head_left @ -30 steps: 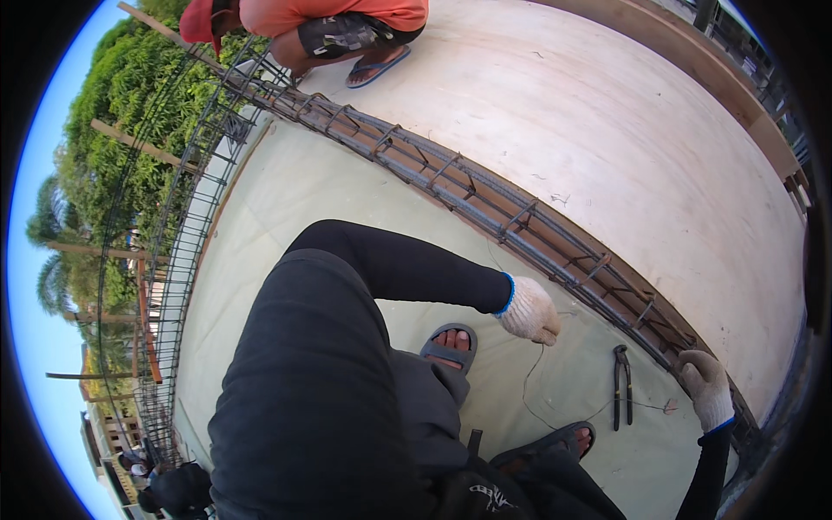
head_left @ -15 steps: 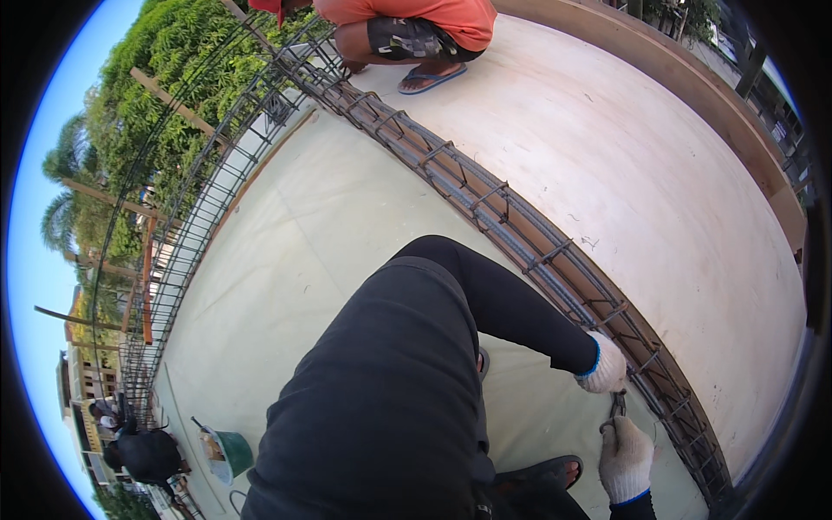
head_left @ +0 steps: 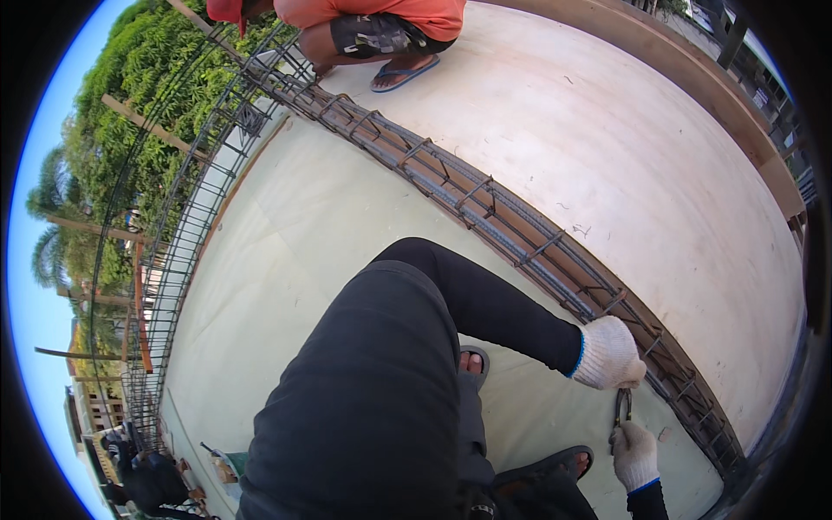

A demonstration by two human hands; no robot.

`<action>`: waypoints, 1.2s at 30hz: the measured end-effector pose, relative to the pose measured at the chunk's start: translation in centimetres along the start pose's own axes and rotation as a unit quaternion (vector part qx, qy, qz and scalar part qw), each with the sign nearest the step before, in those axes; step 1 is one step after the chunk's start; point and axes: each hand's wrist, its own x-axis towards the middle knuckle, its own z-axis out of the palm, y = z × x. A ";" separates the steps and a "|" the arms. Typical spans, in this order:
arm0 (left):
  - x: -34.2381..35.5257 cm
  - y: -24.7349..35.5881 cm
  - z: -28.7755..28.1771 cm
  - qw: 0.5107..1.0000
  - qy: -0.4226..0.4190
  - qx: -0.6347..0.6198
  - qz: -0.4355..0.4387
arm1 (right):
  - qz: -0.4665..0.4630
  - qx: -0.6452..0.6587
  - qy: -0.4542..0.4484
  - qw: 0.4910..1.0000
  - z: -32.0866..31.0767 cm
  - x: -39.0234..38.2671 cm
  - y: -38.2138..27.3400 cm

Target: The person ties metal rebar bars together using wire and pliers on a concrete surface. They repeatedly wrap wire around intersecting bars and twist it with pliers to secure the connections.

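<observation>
Pliers (head_left: 622, 407) sit between both gloved hands: right hand (head_left: 636, 454) grasps handles from below, left hand (head_left: 609, 354) clenched just above, beside rebar cage (head_left: 485, 212).

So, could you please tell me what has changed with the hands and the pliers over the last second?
The right hand came in from the far right and took hold of the pliers, which had lain on the floor. The left hand moved right, to the rebar cage, just above the pliers. The cage and the crouching person at its far end stayed put.
</observation>
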 end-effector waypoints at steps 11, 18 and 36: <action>2.4 -1.4 1.9 0.987 -0.050 -0.061 0.137 | 0.217 0.032 0.053 0.974 4.5 -3.5 0.0; 3.5 -2.2 6.6 0.987 -0.103 -0.090 0.081 | 0.221 0.060 0.400 0.888 -1.9 -4.5 -2.6; 1.2 -1.2 11.0 0.965 -0.157 -0.188 -0.091 | 0.197 0.316 0.009 0.928 2.1 -16.4 5.7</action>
